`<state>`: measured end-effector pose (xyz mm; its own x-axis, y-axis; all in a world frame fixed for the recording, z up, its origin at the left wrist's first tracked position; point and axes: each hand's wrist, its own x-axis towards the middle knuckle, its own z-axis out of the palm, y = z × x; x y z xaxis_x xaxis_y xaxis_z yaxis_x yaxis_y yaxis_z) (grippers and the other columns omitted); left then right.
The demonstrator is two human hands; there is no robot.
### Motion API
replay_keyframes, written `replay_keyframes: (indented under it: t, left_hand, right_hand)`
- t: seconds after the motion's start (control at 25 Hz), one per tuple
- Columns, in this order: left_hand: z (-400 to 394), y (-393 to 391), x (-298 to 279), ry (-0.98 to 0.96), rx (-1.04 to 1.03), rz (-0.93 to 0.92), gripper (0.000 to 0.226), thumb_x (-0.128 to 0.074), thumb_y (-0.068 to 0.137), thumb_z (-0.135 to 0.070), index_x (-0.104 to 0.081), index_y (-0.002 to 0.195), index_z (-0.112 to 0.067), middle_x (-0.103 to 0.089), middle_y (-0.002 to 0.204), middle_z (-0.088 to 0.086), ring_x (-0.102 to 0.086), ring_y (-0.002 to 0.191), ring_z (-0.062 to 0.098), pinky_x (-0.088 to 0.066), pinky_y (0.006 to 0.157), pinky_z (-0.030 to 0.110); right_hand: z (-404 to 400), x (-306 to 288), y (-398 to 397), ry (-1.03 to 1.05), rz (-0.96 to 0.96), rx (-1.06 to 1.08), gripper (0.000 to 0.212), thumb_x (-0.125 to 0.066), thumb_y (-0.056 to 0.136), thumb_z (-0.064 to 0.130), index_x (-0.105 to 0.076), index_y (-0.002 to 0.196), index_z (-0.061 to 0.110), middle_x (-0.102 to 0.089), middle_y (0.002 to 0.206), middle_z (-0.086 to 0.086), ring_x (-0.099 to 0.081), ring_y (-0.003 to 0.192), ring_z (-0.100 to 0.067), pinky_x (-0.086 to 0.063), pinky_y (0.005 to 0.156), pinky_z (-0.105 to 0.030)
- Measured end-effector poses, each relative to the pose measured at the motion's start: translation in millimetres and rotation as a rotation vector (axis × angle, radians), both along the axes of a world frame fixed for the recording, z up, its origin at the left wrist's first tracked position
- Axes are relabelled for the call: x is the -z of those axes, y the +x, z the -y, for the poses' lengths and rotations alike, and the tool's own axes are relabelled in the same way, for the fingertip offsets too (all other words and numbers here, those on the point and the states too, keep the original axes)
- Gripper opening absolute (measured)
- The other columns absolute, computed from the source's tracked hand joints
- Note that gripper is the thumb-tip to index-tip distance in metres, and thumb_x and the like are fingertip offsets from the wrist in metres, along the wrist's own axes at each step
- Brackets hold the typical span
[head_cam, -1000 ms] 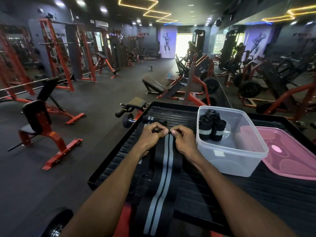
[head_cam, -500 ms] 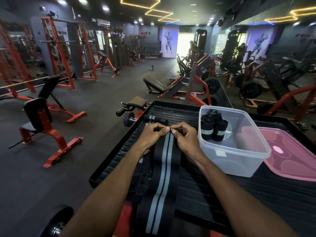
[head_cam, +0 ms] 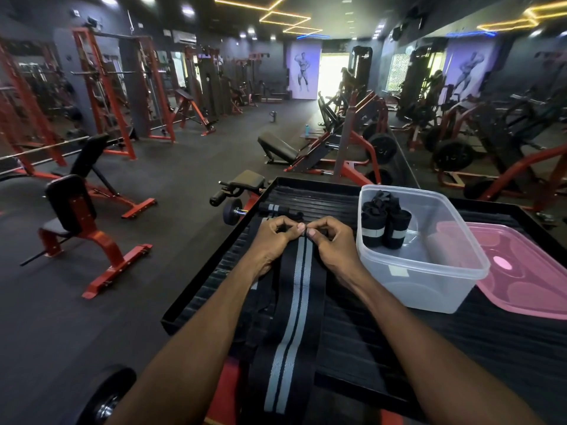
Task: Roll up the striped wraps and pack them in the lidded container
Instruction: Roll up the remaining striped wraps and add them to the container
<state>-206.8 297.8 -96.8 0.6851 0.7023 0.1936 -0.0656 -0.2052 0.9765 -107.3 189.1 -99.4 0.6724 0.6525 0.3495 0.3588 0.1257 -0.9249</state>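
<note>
Gym tray (head_cam: 214, 289): both hands' (head_cam: 273, 240) (head_cam: 331, 245) grip seemingly pinches striped wrap's (head_cam: 296, 289) far end.

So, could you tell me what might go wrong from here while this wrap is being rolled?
1. The striped wrap trails toward the near edge of the black tray; the tail may snag or roll up crooked.
2. Only the fingertips of the left hand and right hand pinch the far end, so the first turns could slip loose.
3. The clear container sits close by the right wrist and could be nudged.
</note>
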Motion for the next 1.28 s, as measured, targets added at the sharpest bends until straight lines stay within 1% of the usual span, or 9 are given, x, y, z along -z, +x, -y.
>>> replay_keyframes:
  t: [0.12, 0.2, 0.28, 0.4, 0.56, 0.68, 0.92, 1.12, 1.28]
  left_hand:
    - [-2.2, -2.5, 2.0, 0.009, -0.013, 0.002, 0.015, -0.073, 0.087, -0.008, -0.072, 0.077, -0.019, -0.073, 0.085, -0.005, -0.066, 0.088, 0.008, -0.051, 0.095, 0.032]
    - [-1.4, -2.7, 1.7, 0.014, 0.0, -0.005, 0.015, -0.072, 0.087, -0.005, -0.071, 0.079, -0.018, -0.073, 0.086, -0.008, -0.066, 0.09, 0.006, -0.051, 0.097, 0.03]
    - [0.7, -2.6, -0.6, -0.047, 0.047, 0.007, 0.012, -0.07, 0.088, -0.004, -0.071, 0.08, -0.014, -0.073, 0.078, -0.014, -0.066, 0.084, 0.001, -0.051, 0.097, 0.028]
    - [2.4, -1.5, -2.1, -0.265, 0.095, 0.044, 0.014, -0.07, 0.09, -0.012, -0.073, 0.077, -0.008, -0.075, 0.08, 0.001, -0.069, 0.086, 0.013, -0.052, 0.099, 0.037]
    - [0.0, -2.9, 0.3, -0.049, 0.026, -0.004, 0.008, -0.073, 0.087, -0.01, -0.071, 0.08, -0.013, -0.071, 0.078, -0.01, -0.066, 0.08, 0.003, -0.051, 0.086, 0.025]
    - [-1.0, -4.1, 1.8, 0.051, 0.027, -0.023, 0.005, -0.074, 0.087, -0.009, -0.072, 0.089, -0.013, -0.069, 0.087, -0.011, -0.064, 0.091, 0.006, -0.051, 0.092, 0.025]
    - [-1.6, -2.0, 3.4, -0.12, 0.04, -0.037, 0.014, -0.074, 0.088, -0.022, -0.075, 0.09, -0.008, -0.074, 0.095, 0.008, -0.068, 0.096, 0.019, -0.052, 0.099, 0.039]
    - [-0.6, -3.4, 2.1, 0.036, -0.036, -0.016, 0.008, -0.073, 0.087, -0.005, -0.072, 0.094, -0.009, -0.071, 0.096, 0.0, -0.064, 0.091, 0.007, -0.05, 0.087, 0.023]
    - [0.9, -1.4, 1.1, -0.169, 0.025, 0.012, 0.005, -0.067, 0.091, -0.004, -0.071, 0.093, -0.007, -0.067, 0.096, 0.003, -0.063, 0.097, 0.018, -0.05, 0.103, 0.04]
  right_hand:
    - [-0.7, 0.3, 0.8, -0.128, -0.087, 0.016, 0.016, -0.062, 0.095, 0.022, -0.07, 0.086, 0.013, -0.071, 0.086, -0.002, -0.062, 0.08, -0.011, -0.046, 0.073, -0.022]
    - [0.1, 1.1, 1.8, -0.189, -0.001, 0.034, 0.027, -0.058, 0.098, 0.029, -0.069, 0.08, 0.013, -0.067, 0.077, 0.0, -0.057, 0.071, -0.008, -0.041, 0.066, -0.024]
    - [1.0, 0.7, 2.0, -0.167, 0.072, 0.05, 0.025, -0.058, 0.098, 0.025, -0.07, 0.082, 0.011, -0.068, 0.077, 0.0, -0.058, 0.072, -0.009, -0.042, 0.067, -0.026]
    - [0.0, 1.7, 2.6, -0.113, 0.097, 0.027, 0.013, -0.06, 0.095, 0.012, -0.072, 0.089, 0.012, -0.072, 0.09, -0.001, -0.066, 0.088, -0.014, -0.049, 0.081, -0.027]
    - [-0.8, 4.3, 0.5, -0.13, 0.032, 0.013, 0.009, -0.061, 0.095, 0.016, -0.07, 0.094, 0.014, -0.071, 0.096, 0.002, -0.065, 0.093, -0.012, -0.049, 0.083, -0.025]
    - [0.3, 3.5, 0.6, -0.21, 0.031, 0.044, 0.018, -0.057, 0.098, 0.025, -0.068, 0.091, 0.013, -0.069, 0.089, 0.0, -0.061, 0.084, -0.011, -0.042, 0.072, -0.026]
    - [0.8, 2.1, -0.9, -0.18, 0.134, 0.069, 0.008, -0.058, 0.096, 0.014, -0.065, 0.096, 0.015, -0.068, 0.095, 0.004, -0.062, 0.093, -0.014, -0.046, 0.083, -0.029]
    - [1.6, 0.4, -2.9, -0.293, 0.076, 0.068, 0.021, -0.056, 0.098, 0.032, -0.064, 0.102, 0.014, -0.066, 0.098, 0.002, -0.06, 0.096, -0.018, -0.041, 0.079, -0.03]
    - [5.2, -2.4, -3.9, -0.263, 0.172, 0.097, 0.009, -0.058, 0.097, 0.024, -0.063, 0.098, 0.017, -0.067, 0.095, 0.002, -0.06, 0.093, -0.019, -0.041, 0.077, -0.03]
